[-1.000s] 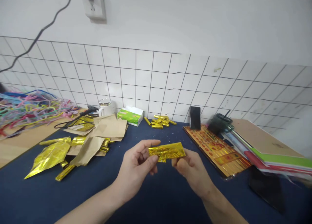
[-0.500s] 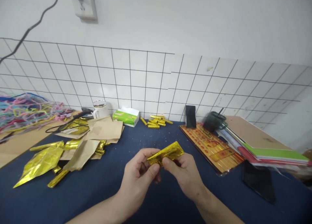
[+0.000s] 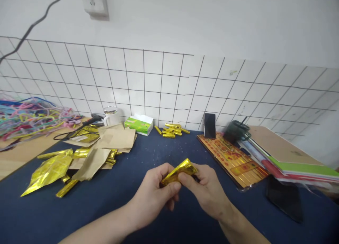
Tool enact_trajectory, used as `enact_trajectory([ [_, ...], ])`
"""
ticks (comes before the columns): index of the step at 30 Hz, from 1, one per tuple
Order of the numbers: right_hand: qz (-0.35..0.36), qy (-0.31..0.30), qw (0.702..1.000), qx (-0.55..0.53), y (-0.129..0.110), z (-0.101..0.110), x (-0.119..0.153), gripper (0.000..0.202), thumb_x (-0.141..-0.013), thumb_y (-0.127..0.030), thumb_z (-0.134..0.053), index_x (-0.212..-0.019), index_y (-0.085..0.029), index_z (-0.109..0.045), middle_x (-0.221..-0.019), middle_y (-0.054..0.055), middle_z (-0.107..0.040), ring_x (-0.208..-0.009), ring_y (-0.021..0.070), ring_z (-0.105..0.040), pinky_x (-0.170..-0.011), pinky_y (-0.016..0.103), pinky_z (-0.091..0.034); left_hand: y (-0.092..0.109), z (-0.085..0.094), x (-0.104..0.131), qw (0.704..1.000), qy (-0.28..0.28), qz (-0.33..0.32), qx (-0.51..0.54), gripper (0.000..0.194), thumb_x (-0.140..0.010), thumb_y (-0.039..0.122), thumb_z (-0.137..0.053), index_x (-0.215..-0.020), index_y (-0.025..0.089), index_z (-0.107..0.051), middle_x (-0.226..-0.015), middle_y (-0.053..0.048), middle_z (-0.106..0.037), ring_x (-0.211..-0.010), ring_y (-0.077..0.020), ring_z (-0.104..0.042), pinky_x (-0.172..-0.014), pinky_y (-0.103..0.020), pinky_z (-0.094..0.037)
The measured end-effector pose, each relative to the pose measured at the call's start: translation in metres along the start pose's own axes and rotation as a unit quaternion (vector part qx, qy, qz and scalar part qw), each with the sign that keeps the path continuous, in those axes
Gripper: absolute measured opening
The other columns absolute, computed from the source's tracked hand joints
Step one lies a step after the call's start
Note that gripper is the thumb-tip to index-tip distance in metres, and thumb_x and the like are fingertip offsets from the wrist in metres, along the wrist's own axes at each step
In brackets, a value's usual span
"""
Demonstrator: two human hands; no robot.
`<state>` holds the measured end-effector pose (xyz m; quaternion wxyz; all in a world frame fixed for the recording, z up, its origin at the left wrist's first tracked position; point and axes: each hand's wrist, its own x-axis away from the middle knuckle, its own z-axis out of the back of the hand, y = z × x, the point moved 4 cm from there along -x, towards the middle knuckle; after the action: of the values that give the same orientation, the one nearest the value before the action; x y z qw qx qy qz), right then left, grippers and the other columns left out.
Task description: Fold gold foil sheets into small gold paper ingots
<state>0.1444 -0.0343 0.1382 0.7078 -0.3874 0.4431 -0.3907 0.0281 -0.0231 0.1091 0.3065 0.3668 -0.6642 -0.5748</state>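
A folded piece of shiny gold foil paper [image 3: 178, 171] is held between both hands above the dark blue tabletop [image 3: 148, 152]. My left hand [image 3: 156, 191] grips its left end, thumb on the near side and fingers curled behind. My right hand [image 3: 205, 189] pinches the right part, its thumb pressed on the near face. The fingers behind the foil are partly hidden. Beyond the hands, several small gold foil rolls [image 3: 172, 130] lie in a loose pile by the wall.
Left are gold foil sheets [image 3: 50, 171], brown paper pieces [image 3: 113, 138], a white mug [image 3: 110, 116] and colourful pipe cleaners [image 3: 34, 120]. A green tissue pack [image 3: 139, 124] stands behind. Right are a phone [image 3: 209, 125], an orange-gold packet [image 3: 235, 162], a dark mug [image 3: 235, 131] and stacked boards [image 3: 286, 145].
The gold foil looks narrower and more folded over between my fingers, with its right end turned in. The whole view has shifted slightly.
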Motion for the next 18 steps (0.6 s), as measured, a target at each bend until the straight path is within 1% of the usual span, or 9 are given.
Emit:
enact_trajectory([
  [2,-0.013,0.017,1.0,0.011,0.003,-0.001,-0.001,0.019,-0.083,-0.029,-0.049,-0.07,-0.017,-0.056,-0.061,-0.002,-0.058,-0.058,0.0098,-0.054,-0.056,0.019,-0.041,-0.001,0.001,-0.001,1.0,0.022,-0.005,-0.005,0.029,-0.073,0.038,-0.059,-0.07,0.015,-0.043,-0.051,0.005,-0.05,-0.036,-0.0037,-0.044,-0.036,-0.013,-0.033],
  [4,-0.025,0.048,0.998,0.024,0.006,-0.001,-0.001,0.016,-0.079,-0.031,-0.054,-0.072,-0.017,-0.055,-0.061,-0.002,-0.057,-0.057,0.0101,-0.052,-0.053,0.02,-0.041,-0.001,0.001,-0.001,0.999,0.047,-0.017,-0.002,0.031,-0.073,0.041,-0.059,-0.069,0.015,-0.041,-0.05,0.006,-0.048,-0.035,-0.0032,-0.042,-0.035,-0.013,-0.032],
  [6,-0.025,0.063,0.997,0.039,0.009,-0.002,-0.001,0.017,-0.078,-0.033,-0.054,-0.072,-0.017,-0.055,-0.061,-0.002,-0.055,-0.054,0.0102,-0.051,-0.05,0.02,-0.04,-0.002,0.001,-0.001,0.998,0.057,-0.022,0.004,0.034,-0.073,0.043,-0.058,-0.069,0.016,-0.04,-0.05,0.006,-0.048,-0.035,-0.0032,-0.041,-0.034,-0.013,-0.031],
  [11,0.024,0.052,0.996,0.074,0.008,-0.007,0.0,0.027,-0.085,-0.03,-0.044,-0.062,-0.019,-0.053,-0.052,-0.003,-0.053,-0.048,0.0085,-0.047,-0.047,0.019,-0.036,-0.007,-0.003,-0.001,0.999,0.031,-0.02,0.019,0.033,-0.075,0.044,-0.055,-0.072,0.017,-0.037,-0.052,0.005,-0.049,-0.034,-0.0044,-0.043,-0.033,-0.014,-0.03],
  [13,0.025,0.051,0.996,0.066,0.009,-0.006,0.0,0.026,-0.085,-0.031,-0.044,-0.064,-0.019,-0.053,-0.053,-0.003,-0.052,-0.048,0.0088,-0.047,-0.047,0.02,-0.036,-0.007,-0.003,-0.001,0.999,0.022,-0.023,0.009,0.03,-0.077,0.043,-0.053,-0.074,0.017,-0.037,-0.053,0.006,-0.048,-0.035,-0.0035,-0.041,-0.033,-0.013,-0.029],
  [15,0.02,0.068,0.996,0.061,0.009,-0.002,0.0,0.024,-0.083,-0.033,-0.047,-0.065,-0.019,-0.05,-0.054,-0.004,-0.049,-0.048,0.0087,-0.044,-0.045,0.02,-0.034,-0.006,-0.003,0.0,1.0,0.018,-0.023,-0.005,0.028,-0.079,0.041,-0.052,-0.074,0.017,-0.038,-0.053,0.007,-0.045,-0.036,-0.0023,-0.038,-0.034,-0.012,-0.027],
  [18,0.028,0.121,0.987,0.104,0.007,0.007,0.001,0.03,-0.083,-0.032,-0.047,-0.057,-0.02,-0.039,-0.05,-0.006,-0.036,-0.045,0.0071,-0.034,-0.042,0.02,-0.028,-0.005,-0.002,0.001,0.999,0.017,-0.017,-0.021,0.024,-0.08,0.037,-0.052,-0.075,0.017,-0.039,-0.054,0.007,-0.042,-0.039,-0.0021,-0.035,-0.036,-0.012,-0.028],
])
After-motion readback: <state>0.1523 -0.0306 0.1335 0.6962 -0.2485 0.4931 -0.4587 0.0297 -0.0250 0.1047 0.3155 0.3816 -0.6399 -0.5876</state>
